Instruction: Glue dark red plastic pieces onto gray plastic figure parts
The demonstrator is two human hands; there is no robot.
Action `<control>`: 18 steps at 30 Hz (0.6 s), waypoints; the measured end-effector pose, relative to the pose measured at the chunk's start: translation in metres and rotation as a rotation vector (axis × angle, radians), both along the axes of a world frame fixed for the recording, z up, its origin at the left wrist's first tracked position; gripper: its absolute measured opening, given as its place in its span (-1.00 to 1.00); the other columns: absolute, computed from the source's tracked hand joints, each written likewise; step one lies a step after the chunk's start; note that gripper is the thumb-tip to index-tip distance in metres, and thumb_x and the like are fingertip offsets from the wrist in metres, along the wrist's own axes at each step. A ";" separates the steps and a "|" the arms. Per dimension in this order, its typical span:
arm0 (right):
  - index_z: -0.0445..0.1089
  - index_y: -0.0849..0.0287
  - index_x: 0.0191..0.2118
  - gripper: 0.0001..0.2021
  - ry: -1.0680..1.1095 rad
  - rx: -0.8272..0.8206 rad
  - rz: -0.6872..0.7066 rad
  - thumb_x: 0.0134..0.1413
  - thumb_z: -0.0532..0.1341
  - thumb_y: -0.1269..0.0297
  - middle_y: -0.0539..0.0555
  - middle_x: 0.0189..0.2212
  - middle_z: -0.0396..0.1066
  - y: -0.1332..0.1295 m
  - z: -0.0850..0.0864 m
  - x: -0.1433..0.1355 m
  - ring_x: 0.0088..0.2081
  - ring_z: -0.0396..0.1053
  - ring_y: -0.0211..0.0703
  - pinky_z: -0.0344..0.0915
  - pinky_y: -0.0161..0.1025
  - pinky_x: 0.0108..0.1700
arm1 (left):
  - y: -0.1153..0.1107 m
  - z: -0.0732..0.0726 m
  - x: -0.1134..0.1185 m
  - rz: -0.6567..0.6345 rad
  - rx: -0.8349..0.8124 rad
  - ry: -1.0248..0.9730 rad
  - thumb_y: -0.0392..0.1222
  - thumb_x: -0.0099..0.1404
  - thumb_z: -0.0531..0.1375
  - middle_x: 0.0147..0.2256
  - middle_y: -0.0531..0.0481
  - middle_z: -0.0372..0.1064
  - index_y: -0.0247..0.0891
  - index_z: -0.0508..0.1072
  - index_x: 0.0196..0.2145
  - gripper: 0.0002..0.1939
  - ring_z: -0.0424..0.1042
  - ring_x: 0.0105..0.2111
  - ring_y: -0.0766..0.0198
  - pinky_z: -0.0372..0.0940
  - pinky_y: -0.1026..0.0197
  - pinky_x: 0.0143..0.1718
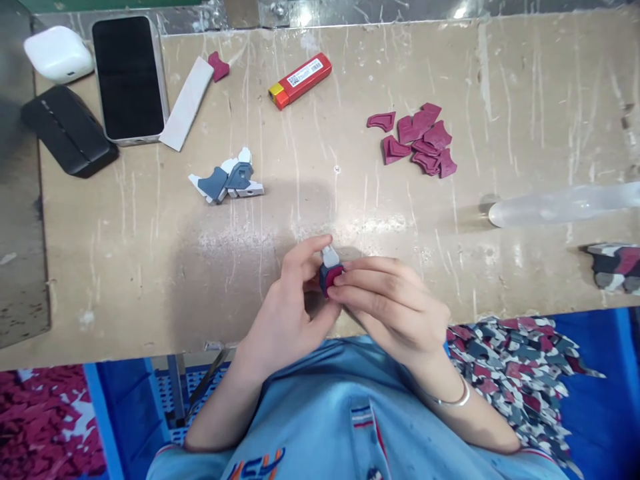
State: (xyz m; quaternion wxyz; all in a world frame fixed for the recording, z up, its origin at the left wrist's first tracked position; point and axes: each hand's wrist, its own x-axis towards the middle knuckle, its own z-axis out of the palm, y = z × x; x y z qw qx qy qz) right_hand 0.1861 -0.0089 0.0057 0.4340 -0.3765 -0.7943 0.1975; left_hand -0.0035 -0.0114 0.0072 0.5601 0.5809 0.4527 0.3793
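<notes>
A small part in white, dark grey and maroon (330, 270) is held between my two hands near the table's front edge. My left hand (293, 300) grips it from the left, its index finger at the white top end and its thumb below. From the right, the fingers of my right hand (395, 300) press on the maroon face. Further up on the left lie grey and white pieces (227, 179). Loose maroon pieces (423, 140) are heaped at the upper right.
A red lighter (301, 80), a phone (130, 80), a white strip (187, 103), a black case (70, 130) and a white case (59, 53) lie towards the back. At right are a translucent tube (560, 205) and assembled pieces (617, 267). Blue bins (600, 400) with parts stand below.
</notes>
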 end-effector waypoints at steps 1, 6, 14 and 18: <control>0.61 0.12 0.06 -0.72 0.001 -0.015 0.006 0.37 0.30 0.58 0.10 -0.08 0.73 0.001 0.001 0.000 0.06 0.68 0.00 0.70 -0.06 0.08 | 0.000 0.001 -0.001 -0.017 -0.006 -0.028 -0.43 0.43 0.24 -0.13 0.07 0.53 0.03 0.16 0.39 -0.29 0.63 -0.18 0.28 0.57 0.22 -0.05; 0.56 0.05 0.02 -0.69 0.147 -0.155 0.042 0.34 0.26 0.60 0.07 -0.12 0.72 0.004 0.006 -0.001 -0.01 0.71 -0.01 0.70 -0.01 0.08 | 0.003 0.004 -0.007 -0.064 -0.031 -0.217 -0.26 0.56 0.27 -0.16 0.09 0.54 0.08 0.21 0.40 -0.42 0.62 -0.17 0.30 0.58 0.22 -0.01; 0.42 -0.05 0.17 -0.49 0.546 -0.371 0.000 0.25 0.41 0.63 0.01 -0.08 0.73 -0.003 -0.006 -0.013 0.02 0.74 -0.02 0.73 -0.02 0.12 | 0.006 0.004 -0.007 0.006 -0.122 -0.351 -0.17 0.60 0.29 -0.11 0.09 0.69 0.19 0.39 0.36 -0.53 0.72 -0.12 0.30 0.60 0.31 -0.03; 0.43 -0.05 0.11 -0.52 0.600 -0.370 0.002 0.24 0.41 0.65 0.00 -0.12 0.74 0.000 -0.007 -0.015 -0.03 0.75 -0.03 0.76 -0.10 0.00 | 0.008 0.003 -0.011 -0.010 -0.102 -0.334 -0.20 0.60 0.29 -0.07 0.08 0.72 0.20 0.38 0.38 -0.49 0.74 -0.07 0.29 0.60 0.32 -0.02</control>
